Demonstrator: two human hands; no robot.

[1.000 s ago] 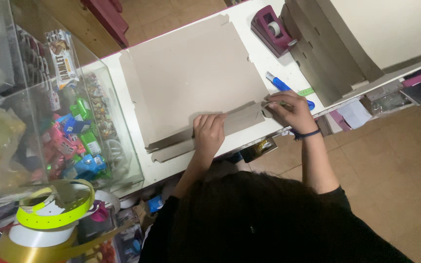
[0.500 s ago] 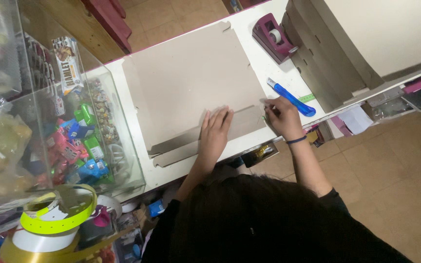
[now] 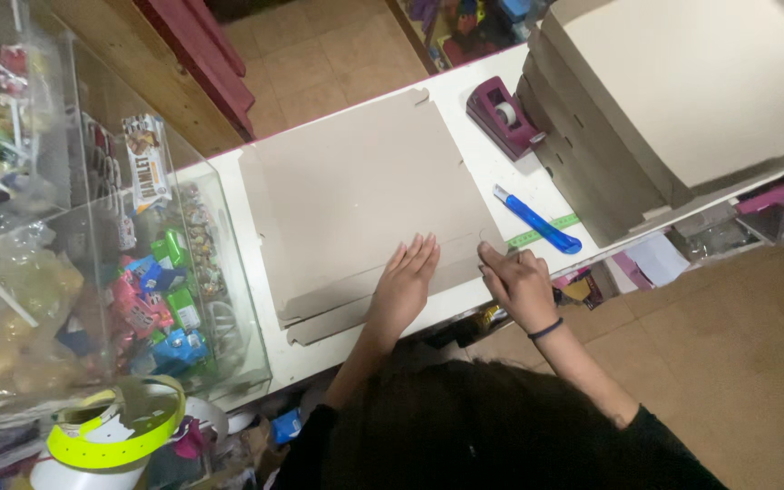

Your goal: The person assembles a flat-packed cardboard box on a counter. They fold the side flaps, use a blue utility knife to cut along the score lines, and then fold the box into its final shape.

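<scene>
A plain grey-brown cardboard sheet (image 3: 356, 200) is laid on a white desk (image 3: 492, 172). A blue cutter (image 3: 537, 220), a green ruler (image 3: 544, 230), a maroon tape dispenser (image 3: 501, 116) and a neon-yellow ribbon roll (image 3: 120, 426) are seen.

Cardboard sheet (image 3: 356, 200): centre frame, on counter (image 3: 501, 195).
Tape dispenser (image 3: 501, 116): upper right of the sheet.
Cutter (image 3: 537, 220): right of the sheet.
Box stack (image 3: 682, 100): upper right corner.

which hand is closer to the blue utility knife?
Right. The right hand sits just below-left of the blue utility knife, apart from it; the left hand presses the cardboard sheet farther left.
</scene>
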